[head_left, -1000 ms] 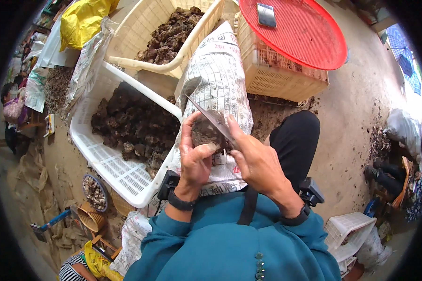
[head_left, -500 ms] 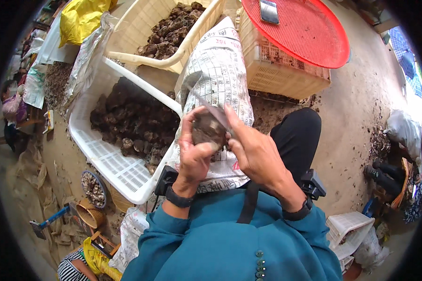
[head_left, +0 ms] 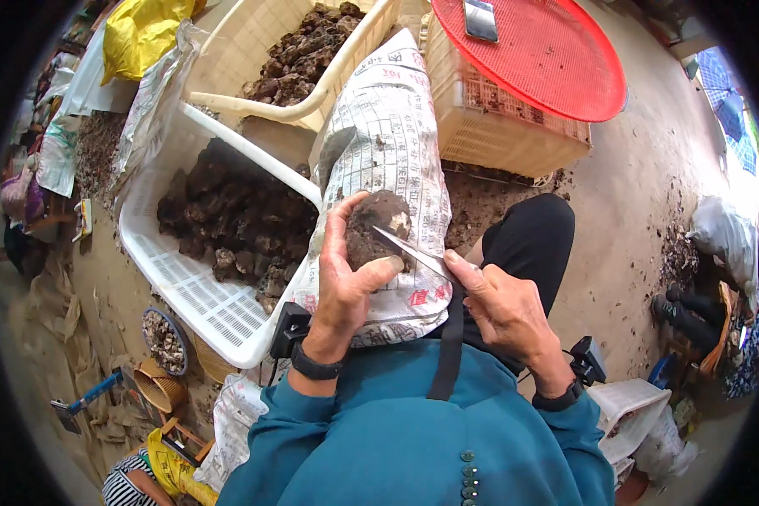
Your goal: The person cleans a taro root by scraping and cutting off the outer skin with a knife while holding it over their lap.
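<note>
Our left hand clasps a crusty lump, our right hand a metal knife. Dirt flecks the floor.

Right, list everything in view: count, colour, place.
lump: 1, brown, centre
knife: 1, grey, over the lump
sack: 1, white, centre
crate: 1, white, left of sack
back crates: at least 2, cream, top centre
piled lumps: uncountable, brown, in crates
tray: 1, red, on back crate
phone: 1, dark, on tray
bag: 1, yellow, top left
basin: 1, grey-blue, lower left
clutter: uncountable, mixed, both edges
other person: at least 1, striped, bottom left
wristbands: 2, black, wrists
shirt: 1, teal, bottom
left fingers: 1 set, bare, holding lump
right fingers: 1 set, bare, holding knife
</note>
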The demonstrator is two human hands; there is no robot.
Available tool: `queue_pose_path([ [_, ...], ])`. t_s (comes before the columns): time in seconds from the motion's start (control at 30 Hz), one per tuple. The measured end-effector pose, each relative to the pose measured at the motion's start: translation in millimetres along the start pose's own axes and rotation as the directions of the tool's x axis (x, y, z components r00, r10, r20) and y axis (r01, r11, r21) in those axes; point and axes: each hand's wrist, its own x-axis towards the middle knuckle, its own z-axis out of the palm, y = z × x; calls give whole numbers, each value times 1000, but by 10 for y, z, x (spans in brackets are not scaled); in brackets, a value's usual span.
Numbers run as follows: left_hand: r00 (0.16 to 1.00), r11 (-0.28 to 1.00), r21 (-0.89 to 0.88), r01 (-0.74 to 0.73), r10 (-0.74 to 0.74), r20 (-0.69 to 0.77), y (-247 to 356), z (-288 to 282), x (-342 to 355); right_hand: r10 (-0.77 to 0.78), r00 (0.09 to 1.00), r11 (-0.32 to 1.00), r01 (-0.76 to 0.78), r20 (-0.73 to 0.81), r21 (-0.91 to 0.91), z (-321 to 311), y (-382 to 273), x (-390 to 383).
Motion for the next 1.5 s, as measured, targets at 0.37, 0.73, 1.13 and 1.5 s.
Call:
queue_pose_path([
  [0.37, 995, 888, 455, -71, 92, -25, 82, -29, -21, 56, 998, 989, -55, 2, -136, -14, -208, 112],
  [0.73, 996, 887, 455, -80, 87, 5, 141, 40, -19, 90, 996, 993, -91, -24, -70, 101, -463, 510],
  [1.13, 999, 944, 328, -15, 4, 34, 110, -9, -10, 79, 996, 997, -80, 41, 19, -4, -159, 262],
  [1.5, 999, 961, 276, -32, 28, 19, 92, -60, -7, 57, 996, 987, -66, 66, 144, 33, -167, 327],
])
